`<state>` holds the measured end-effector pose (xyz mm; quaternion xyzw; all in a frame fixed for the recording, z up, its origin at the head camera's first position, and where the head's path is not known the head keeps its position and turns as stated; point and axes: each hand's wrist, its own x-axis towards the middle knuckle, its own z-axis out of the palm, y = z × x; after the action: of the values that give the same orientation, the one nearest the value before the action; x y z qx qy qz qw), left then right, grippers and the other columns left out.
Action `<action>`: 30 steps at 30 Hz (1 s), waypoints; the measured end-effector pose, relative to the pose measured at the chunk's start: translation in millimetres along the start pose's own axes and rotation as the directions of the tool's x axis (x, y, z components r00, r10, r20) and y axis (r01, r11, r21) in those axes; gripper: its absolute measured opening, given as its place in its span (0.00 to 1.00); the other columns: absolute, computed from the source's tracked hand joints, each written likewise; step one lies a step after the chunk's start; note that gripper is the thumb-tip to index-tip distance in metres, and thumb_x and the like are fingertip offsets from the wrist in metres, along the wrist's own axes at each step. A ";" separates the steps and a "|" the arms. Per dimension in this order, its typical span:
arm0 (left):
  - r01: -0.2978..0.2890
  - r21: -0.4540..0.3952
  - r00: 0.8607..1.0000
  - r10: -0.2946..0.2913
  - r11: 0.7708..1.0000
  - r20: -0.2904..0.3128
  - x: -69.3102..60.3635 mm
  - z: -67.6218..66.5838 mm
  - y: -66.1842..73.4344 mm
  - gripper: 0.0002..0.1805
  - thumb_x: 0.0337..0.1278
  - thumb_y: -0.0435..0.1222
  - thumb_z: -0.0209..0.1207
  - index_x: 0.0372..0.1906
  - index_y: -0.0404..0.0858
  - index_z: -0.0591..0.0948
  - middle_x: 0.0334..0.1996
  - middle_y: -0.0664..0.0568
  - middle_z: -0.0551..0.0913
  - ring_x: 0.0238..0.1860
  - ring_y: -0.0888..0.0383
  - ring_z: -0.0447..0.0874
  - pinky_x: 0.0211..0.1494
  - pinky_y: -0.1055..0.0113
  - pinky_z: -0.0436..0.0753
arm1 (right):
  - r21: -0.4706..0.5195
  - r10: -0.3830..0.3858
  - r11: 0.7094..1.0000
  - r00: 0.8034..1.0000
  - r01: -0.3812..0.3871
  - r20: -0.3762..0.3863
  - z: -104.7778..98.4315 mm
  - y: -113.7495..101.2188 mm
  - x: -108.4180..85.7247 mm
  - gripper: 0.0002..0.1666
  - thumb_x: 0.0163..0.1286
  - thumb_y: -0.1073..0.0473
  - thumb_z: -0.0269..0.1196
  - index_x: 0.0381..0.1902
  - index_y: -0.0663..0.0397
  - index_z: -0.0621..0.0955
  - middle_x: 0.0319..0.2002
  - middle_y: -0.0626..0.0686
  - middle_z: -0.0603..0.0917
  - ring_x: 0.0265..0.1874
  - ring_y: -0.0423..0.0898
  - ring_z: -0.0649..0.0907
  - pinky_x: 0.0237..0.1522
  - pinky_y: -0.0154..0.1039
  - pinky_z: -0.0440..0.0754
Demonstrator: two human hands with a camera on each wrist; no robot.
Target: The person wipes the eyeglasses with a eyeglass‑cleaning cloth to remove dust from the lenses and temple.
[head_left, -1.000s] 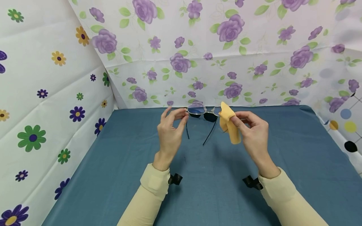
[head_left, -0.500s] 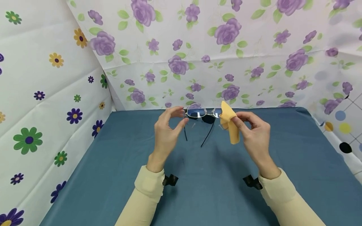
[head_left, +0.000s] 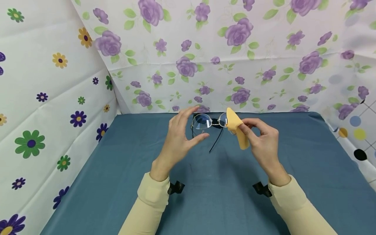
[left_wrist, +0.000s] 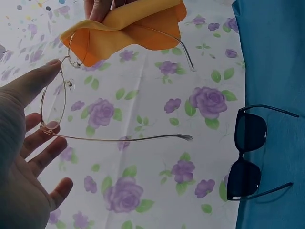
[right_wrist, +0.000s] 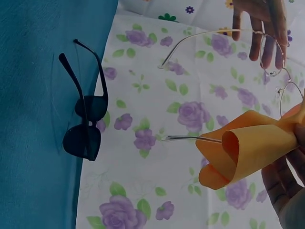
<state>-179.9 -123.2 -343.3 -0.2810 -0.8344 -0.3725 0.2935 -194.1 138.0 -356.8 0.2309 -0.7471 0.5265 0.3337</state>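
Note:
My right hand (head_left: pixel 264 140) pinches a yellow cloth (head_left: pixel 235 122) folded over one lens of thin gold-rimmed eyeglasses (head_left: pixel 202 121), holding them up above the table's far side. My left hand (head_left: pixel 174 142) stands beside the other lens, fingers extended and thumb spread away. In the left wrist view its thumb and fingers lie on either side of the bare lens (left_wrist: pixel 53 102); whether they touch the rim I cannot tell. Both temples of the eyeglasses are unfolded, one partly behind the cloth. The right wrist view shows the cloth (right_wrist: pixel 259 148) wrapped around the rim under my fingers.
Black sunglasses (left_wrist: pixel 244 179) lie with arms unfolded near the far edge of the blue-covered table (head_left: pixel 141 156), partly behind the eyeglasses in the head view. A flower-printed sheet (head_left: pixel 164 39) hangs at the back, another (head_left: pixel 58 130) on the left.
My left hand has let go of the eyeglasses' left side and spread its fingers and thumb. The eyeglasses have tilted and sunk slightly; my right hand still pinches the cloth on them.

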 end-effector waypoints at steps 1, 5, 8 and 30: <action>0.009 -0.018 1.000 -0.009 1.000 0.008 -0.1 0.0 0.1 0.47 0.56 0.41 0.77 0.78 0.40 0.66 0.72 0.47 0.71 0.72 0.51 0.69 0.76 0.41 0.59 | 0.003 -0.002 1.000 1.000 0.002 0.004 -0.2 0.3 -0.4 0.08 0.66 0.72 0.71 0.43 0.65 0.89 0.37 0.57 0.89 0.36 0.37 0.82 0.41 0.28 0.79; 0.039 -0.093 0.999 -0.036 0.995 0.034 -0.1 -0.5 0.8 0.47 0.56 0.39 0.77 0.78 0.41 0.65 0.72 0.49 0.73 0.72 0.53 0.70 0.77 0.42 0.59 | 0.018 -0.011 1.000 1.000 0.010 0.021 -0.2 2.0 -1.2 0.08 0.66 0.72 0.71 0.43 0.64 0.89 0.37 0.57 0.89 0.36 0.37 0.82 0.41 0.29 0.80; 0.051 -0.122 0.998 -0.046 0.991 0.041 -0.1 -0.3 1.0 0.47 0.57 0.38 0.77 0.79 0.42 0.65 0.70 0.49 0.75 0.71 0.54 0.72 0.76 0.42 0.61 | 0.023 -0.014 1.000 1.000 0.013 0.022 -0.1 2.8 -0.7 0.08 0.66 0.72 0.71 0.43 0.63 0.89 0.38 0.57 0.89 0.36 0.37 0.83 0.41 0.29 0.80; -0.020 0.042 0.998 0.017 0.999 0.062 -1.6 5.4 3.0 0.28 0.62 0.44 0.73 0.65 0.43 0.81 0.61 0.49 0.78 0.67 0.50 0.72 0.74 0.40 0.61 | 0.011 -0.081 0.997 0.995 0.080 0.055 -0.3 2.9 -0.9 0.13 0.62 0.77 0.72 0.43 0.61 0.90 0.37 0.55 0.89 0.36 0.40 0.82 0.41 0.29 0.80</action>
<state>-178.3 -117.7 -346.0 -0.2936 -0.8481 -0.3432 0.2771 -195.4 139.3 -359.2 0.2767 -0.7438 0.5093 0.3329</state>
